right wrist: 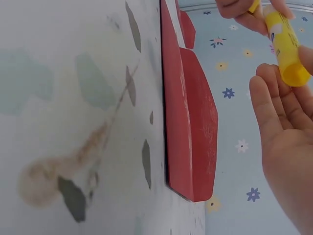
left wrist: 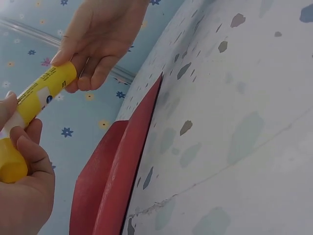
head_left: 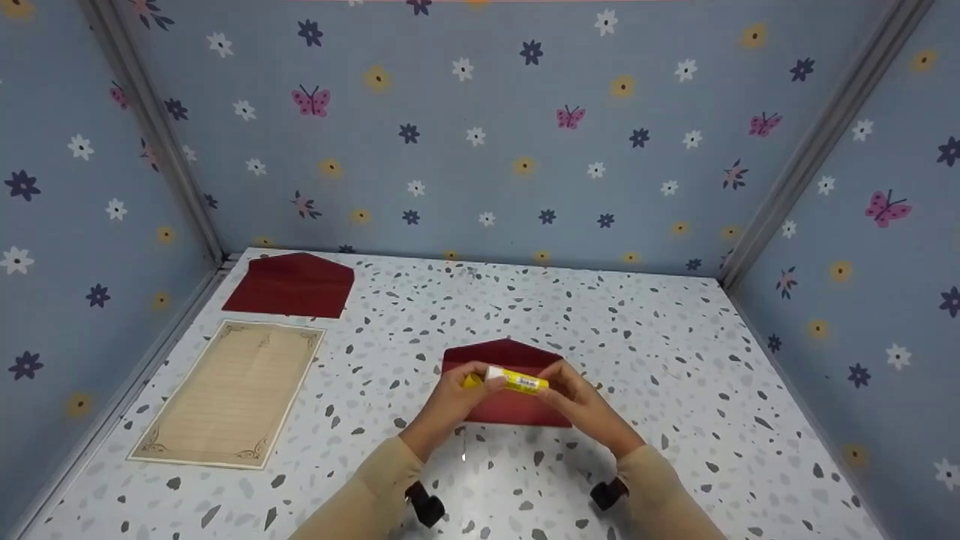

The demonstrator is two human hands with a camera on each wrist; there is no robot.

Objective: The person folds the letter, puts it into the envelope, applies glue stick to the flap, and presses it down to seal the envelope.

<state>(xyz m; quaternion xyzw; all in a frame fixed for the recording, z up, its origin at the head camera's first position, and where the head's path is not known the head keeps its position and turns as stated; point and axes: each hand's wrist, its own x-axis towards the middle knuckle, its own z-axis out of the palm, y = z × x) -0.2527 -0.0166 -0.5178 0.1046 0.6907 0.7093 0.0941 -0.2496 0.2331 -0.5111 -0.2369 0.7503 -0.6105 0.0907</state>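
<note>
A yellow glue stick (head_left: 523, 380) with a white end is held between both hands above a red envelope (head_left: 517, 409). My left hand (head_left: 448, 397) grips its white end, with the yellow cap (left wrist: 12, 164) also in those fingers. Whether cap and stick touch is hidden by the fingers. At the other end, my right hand (head_left: 589, 405) pinches the yellow base between thumb and fingers, the remaining fingers loosely bent in the right wrist view. The envelope lies on the table with its flap (right wrist: 203, 127) raised toward the far side.
A second red envelope (head_left: 292, 286) lies at the table's back left. In front of it is a beige lined letter sheet (head_left: 229, 394) with ornate corners. Flower-patterned walls (head_left: 480, 135) enclose the speckled white table (head_left: 637, 337) at the back and sides.
</note>
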